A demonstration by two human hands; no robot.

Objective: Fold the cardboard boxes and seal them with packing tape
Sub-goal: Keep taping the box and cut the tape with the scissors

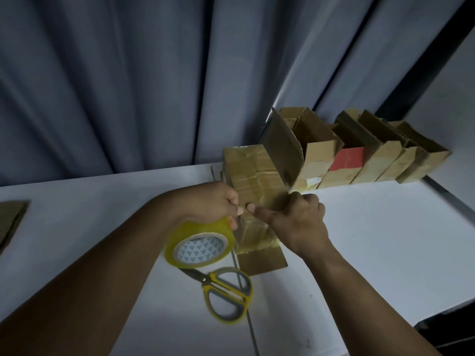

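1. Grey-blue curtain (128, 86) behind a white table (385, 240); light is dim, so fine detail on the tape is hard to read
2. Box (253, 176) under work lies mid-table, its long side running away from the viewer, top glossy with tape; one brown flap (262, 262) juts loose at the near end
3. Left hand (216, 201): fingers curled round the tape roll (200, 244), which hangs just beside the box's left edge; thumb tip on the box top
4. Right hand (298, 222): thumb pressed flat on the top, nearly meeting the left thumb, fingers curled over the box's right edge
5. Cannot tell whether a strip runs from roll to box. If one does, the dangling roll may drag it askew or wrinkle it
6. Loose near flap: taping past it while it stands out would likely leave that end unsealed
7. Scissors (228, 294) lie on the table just below the roll. Both hands are busy, so reaching for them means freeing the box or the tape, and a cut end may snap back onto the roll
8. Row of open boxes (359, 155) stands right against the box's far end; a forward shove could topple them
9. Flat cardboard (10, 222) at far left, well apart, not yet folded
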